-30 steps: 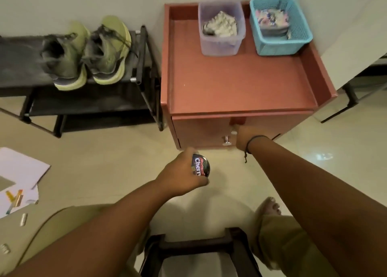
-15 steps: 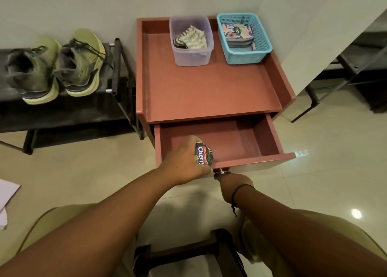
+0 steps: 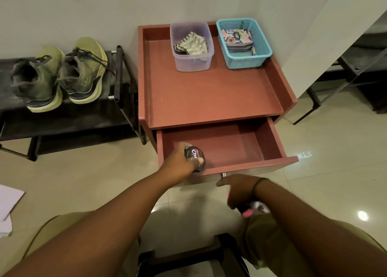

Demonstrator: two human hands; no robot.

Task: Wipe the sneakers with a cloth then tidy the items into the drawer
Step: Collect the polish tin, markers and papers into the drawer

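From my head view I see the left hand [image 3: 178, 161] gripping a round black polish tin [image 3: 195, 160], thumb across its lid, holding it over the front left corner of the open drawer [image 3: 230, 148]; I cannot tell whether the tin touches the drawer floor. The drawer is pulled well out of the reddish-brown cabinet [image 3: 209, 92], and its small metal knob [image 3: 223, 174] pokes out just above the right hand [image 3: 238, 189]. That right hand hangs below the drawer front, off the knob, fingers pointing downward and loosely curled, grasping nothing that I can see; a dark band circles its wrist. On the cabinet top, against the wall, a clear plastic tub [image 3: 191, 46] holds a crumpled striped cloth [image 3: 191, 44], and just beside it a blue basket [image 3: 244, 43] holds folded patterned fabric. To the left, the pair of green sneakers [image 3: 60, 75] sits side by side on a black shoe rack [image 3: 69, 117], heels toward me. White papers [image 3: 9, 201] lie on the tiled floor at the far left.
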